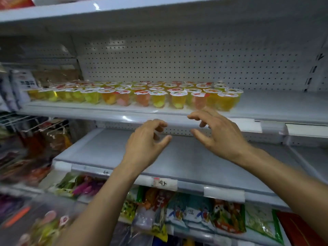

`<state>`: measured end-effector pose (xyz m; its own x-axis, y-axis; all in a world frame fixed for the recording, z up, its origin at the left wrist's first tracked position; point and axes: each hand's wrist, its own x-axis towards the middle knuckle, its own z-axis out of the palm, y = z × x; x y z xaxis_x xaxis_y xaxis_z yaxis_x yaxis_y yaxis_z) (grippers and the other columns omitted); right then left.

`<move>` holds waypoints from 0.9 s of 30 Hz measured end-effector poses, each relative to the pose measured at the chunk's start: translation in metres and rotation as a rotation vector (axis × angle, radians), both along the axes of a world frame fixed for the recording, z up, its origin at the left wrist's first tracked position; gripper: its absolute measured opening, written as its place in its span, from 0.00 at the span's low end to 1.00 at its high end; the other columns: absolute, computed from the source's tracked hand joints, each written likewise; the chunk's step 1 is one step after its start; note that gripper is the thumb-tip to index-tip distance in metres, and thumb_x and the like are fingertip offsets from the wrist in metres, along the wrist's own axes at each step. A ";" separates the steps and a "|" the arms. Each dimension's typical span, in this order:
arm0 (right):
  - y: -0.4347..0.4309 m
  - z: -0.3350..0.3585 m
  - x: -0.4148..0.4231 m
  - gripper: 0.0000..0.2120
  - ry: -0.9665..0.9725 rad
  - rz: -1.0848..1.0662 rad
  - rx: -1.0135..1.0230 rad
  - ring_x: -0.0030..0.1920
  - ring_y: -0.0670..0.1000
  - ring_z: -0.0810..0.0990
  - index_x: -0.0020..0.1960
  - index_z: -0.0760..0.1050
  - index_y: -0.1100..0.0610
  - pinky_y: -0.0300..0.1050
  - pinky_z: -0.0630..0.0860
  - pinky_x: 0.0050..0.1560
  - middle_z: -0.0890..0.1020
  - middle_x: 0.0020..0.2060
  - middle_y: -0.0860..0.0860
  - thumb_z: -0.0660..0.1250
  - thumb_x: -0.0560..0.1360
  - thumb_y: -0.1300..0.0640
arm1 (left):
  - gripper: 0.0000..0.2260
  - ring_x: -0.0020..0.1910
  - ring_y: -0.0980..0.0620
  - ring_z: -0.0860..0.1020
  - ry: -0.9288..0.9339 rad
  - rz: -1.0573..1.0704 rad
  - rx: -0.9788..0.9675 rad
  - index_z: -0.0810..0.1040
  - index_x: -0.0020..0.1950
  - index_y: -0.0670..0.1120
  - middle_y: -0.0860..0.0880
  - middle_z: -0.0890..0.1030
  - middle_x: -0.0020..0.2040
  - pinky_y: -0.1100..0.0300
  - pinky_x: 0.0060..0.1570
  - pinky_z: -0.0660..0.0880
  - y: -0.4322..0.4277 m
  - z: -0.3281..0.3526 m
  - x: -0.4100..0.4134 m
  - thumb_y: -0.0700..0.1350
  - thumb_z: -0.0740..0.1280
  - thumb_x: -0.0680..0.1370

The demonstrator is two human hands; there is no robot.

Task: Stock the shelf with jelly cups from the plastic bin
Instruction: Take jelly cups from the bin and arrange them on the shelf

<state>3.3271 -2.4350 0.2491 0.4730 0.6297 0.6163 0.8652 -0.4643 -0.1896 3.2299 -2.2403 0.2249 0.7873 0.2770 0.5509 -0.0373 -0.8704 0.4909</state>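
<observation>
Two empty hands, left hand and right hand, hover with loosely curled fingers below rows of jelly cups on the shelf; the bin seems out of view, so new cups should extend the rows rightward.

Cool, even light falls from above. Small glare streaks mark the front lip of the shelf, and the pegboard behind lies in soft shadow. Wide-angle distortion bows straight lines. The left edge and bottom-left corner smear with blur.
</observation>
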 end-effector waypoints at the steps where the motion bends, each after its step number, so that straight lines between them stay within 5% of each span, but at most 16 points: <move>1: 0.015 -0.005 -0.008 0.16 0.028 0.040 -0.013 0.47 0.46 0.76 0.63 0.72 0.46 0.46 0.76 0.44 0.73 0.53 0.42 0.67 0.76 0.52 | 0.14 0.41 0.60 0.77 0.031 0.033 -0.010 0.77 0.59 0.55 0.58 0.79 0.50 0.56 0.45 0.77 0.012 -0.008 -0.011 0.53 0.72 0.74; 9: 0.175 -0.072 -0.059 0.17 0.270 0.317 -0.239 0.45 0.41 0.76 0.64 0.69 0.41 0.50 0.78 0.48 0.74 0.53 0.40 0.62 0.76 0.44 | 0.13 0.38 0.59 0.78 0.286 0.253 -0.195 0.76 0.58 0.53 0.55 0.81 0.45 0.56 0.43 0.77 0.154 -0.081 -0.111 0.54 0.71 0.75; 15: 0.335 -0.145 -0.091 0.11 0.499 0.432 -0.365 0.46 0.43 0.77 0.58 0.75 0.44 0.48 0.78 0.48 0.78 0.51 0.42 0.67 0.76 0.48 | 0.08 0.40 0.54 0.79 0.409 0.469 -0.387 0.78 0.54 0.52 0.54 0.81 0.43 0.56 0.43 0.76 0.306 -0.143 -0.183 0.50 0.70 0.76; 19: 0.446 -0.214 -0.109 0.12 0.660 0.468 -0.500 0.47 0.42 0.78 0.59 0.76 0.46 0.46 0.78 0.50 0.79 0.50 0.42 0.67 0.75 0.49 | 0.09 0.43 0.50 0.82 0.509 0.623 -0.506 0.79 0.54 0.49 0.51 0.82 0.44 0.56 0.45 0.78 0.416 -0.205 -0.216 0.50 0.71 0.76; 23: 0.533 -0.294 -0.122 0.09 0.848 0.433 -0.642 0.43 0.45 0.78 0.54 0.77 0.49 0.48 0.78 0.47 0.78 0.41 0.42 0.69 0.74 0.56 | 0.07 0.38 0.51 0.79 0.666 0.671 -0.632 0.79 0.52 0.47 0.49 0.81 0.44 0.67 0.34 0.72 0.501 -0.277 -0.233 0.47 0.71 0.77; 27: 0.591 -0.381 -0.129 0.06 0.960 0.424 -0.778 0.43 0.48 0.80 0.48 0.77 0.47 0.48 0.78 0.47 0.80 0.40 0.46 0.70 0.72 0.55 | 0.05 0.40 0.54 0.77 0.833 0.650 -0.685 0.79 0.48 0.50 0.52 0.81 0.42 0.61 0.41 0.71 0.557 -0.357 -0.233 0.47 0.72 0.75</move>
<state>3.1980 -1.8440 -0.1320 0.1962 0.8739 -0.4448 0.6408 -0.4577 -0.6164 2.9968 -1.6836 -0.1324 0.4375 0.7752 -0.4557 0.8392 -0.1699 0.5165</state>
